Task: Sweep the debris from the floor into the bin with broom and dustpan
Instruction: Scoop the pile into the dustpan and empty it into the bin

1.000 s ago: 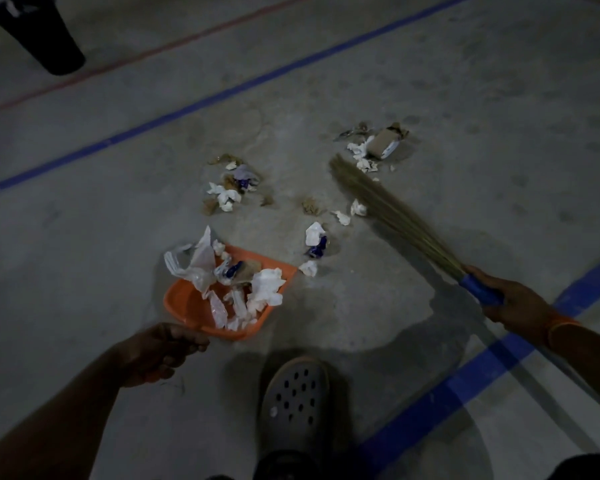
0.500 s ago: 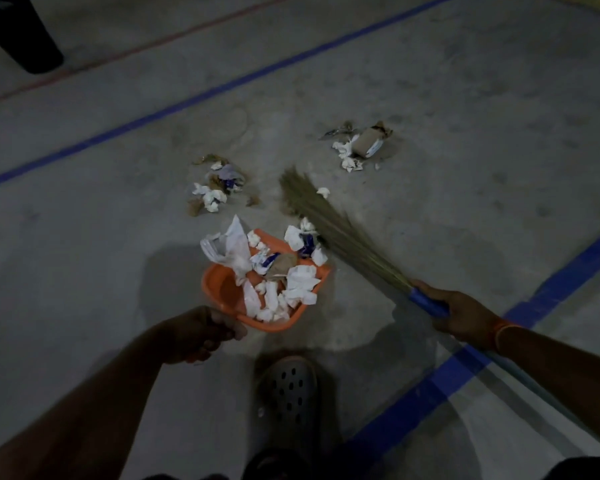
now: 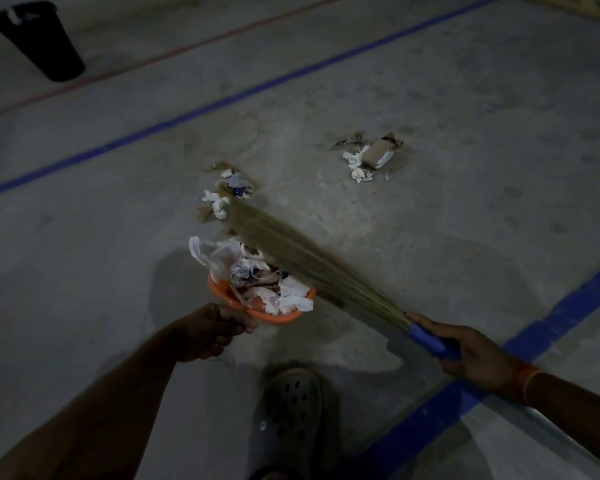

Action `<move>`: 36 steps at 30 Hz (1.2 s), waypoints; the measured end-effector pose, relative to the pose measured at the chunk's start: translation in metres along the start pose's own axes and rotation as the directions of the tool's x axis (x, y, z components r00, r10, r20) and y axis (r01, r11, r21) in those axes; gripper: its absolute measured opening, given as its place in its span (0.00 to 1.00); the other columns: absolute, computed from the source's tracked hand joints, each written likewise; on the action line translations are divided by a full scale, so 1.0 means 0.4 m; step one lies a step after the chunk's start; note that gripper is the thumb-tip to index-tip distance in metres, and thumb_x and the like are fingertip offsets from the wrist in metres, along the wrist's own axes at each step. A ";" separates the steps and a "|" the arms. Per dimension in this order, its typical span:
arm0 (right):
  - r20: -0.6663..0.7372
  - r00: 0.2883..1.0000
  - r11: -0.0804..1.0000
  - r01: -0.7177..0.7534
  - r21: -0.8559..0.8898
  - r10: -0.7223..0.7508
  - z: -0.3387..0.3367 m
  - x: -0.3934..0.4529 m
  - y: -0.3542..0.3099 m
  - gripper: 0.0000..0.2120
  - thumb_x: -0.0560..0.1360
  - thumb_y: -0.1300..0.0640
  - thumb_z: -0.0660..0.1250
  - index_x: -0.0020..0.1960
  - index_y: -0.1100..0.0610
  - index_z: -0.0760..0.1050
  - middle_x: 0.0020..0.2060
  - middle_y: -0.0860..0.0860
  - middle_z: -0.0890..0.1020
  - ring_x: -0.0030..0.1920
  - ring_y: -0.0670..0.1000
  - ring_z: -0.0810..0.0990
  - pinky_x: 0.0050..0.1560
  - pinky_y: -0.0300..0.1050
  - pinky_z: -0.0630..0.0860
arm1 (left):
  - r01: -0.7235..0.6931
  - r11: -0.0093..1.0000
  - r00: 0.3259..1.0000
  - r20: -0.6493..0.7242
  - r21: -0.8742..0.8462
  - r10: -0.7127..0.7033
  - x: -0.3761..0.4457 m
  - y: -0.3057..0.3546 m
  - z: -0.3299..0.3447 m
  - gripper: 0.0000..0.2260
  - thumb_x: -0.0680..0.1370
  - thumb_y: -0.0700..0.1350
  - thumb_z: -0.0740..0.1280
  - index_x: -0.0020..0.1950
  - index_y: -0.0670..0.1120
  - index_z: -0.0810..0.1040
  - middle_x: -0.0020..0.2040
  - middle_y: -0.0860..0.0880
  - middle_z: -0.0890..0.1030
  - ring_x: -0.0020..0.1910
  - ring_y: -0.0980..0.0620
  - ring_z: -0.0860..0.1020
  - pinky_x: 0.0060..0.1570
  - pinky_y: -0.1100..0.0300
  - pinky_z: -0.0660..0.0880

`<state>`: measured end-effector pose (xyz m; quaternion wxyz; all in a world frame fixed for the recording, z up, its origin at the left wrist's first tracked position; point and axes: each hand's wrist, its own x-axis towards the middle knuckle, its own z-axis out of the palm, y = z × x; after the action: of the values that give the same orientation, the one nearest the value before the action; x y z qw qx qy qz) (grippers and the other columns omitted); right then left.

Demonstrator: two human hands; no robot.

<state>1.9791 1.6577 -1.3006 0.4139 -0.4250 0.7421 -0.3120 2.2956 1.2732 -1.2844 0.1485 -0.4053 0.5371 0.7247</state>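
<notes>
My left hand (image 3: pixel 215 329) grips the handle of an orange dustpan (image 3: pixel 229 296) piled with white paper scraps and a plastic bag. In my right hand (image 3: pixel 465 351) is the blue handle of a grass broom (image 3: pixel 291 254). Its bristles lie across the dustpan's far right side, their tip at a small debris pile (image 3: pixel 226 192) just beyond the pan. A second debris pile (image 3: pixel 368 157) with a brown carton lies further off to the right. The black bin (image 3: pixel 42 43) stands at the far upper left.
The floor is grey concrete crossed by a blue line (image 3: pixel 222 102), with a red line beyond it. Another blue line (image 3: pixel 499 362) runs at the lower right. My foot in a grey perforated clog (image 3: pixel 288 417) is planted near the bottom centre.
The broom swept left, pushing the loose scraps into the dustpan, and its tip now reaches the near pile. The dustpan shifted right and looks tilted up.
</notes>
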 end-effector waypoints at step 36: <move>0.085 0.992 0.811 -0.025 -0.585 0.092 -0.133 0.823 -0.285 0.43 0.65 0.54 0.68 0.77 0.42 0.55 0.68 0.57 0.74 0.63 0.61 0.75 0.57 0.47 0.70 | 0.068 0.991 0.970 -0.227 -0.118 -0.093 -0.061 -0.015 -0.438 0.17 0.81 0.29 0.57 0.52 0.40 0.86 0.42 0.47 0.81 0.25 0.57 0.66 0.21 0.67 0.64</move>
<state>1.8774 1.3201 -1.2980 0.3132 -0.5245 0.7910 -0.0332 2.3895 1.1234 -1.2867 0.0916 -0.5161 0.4932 0.6943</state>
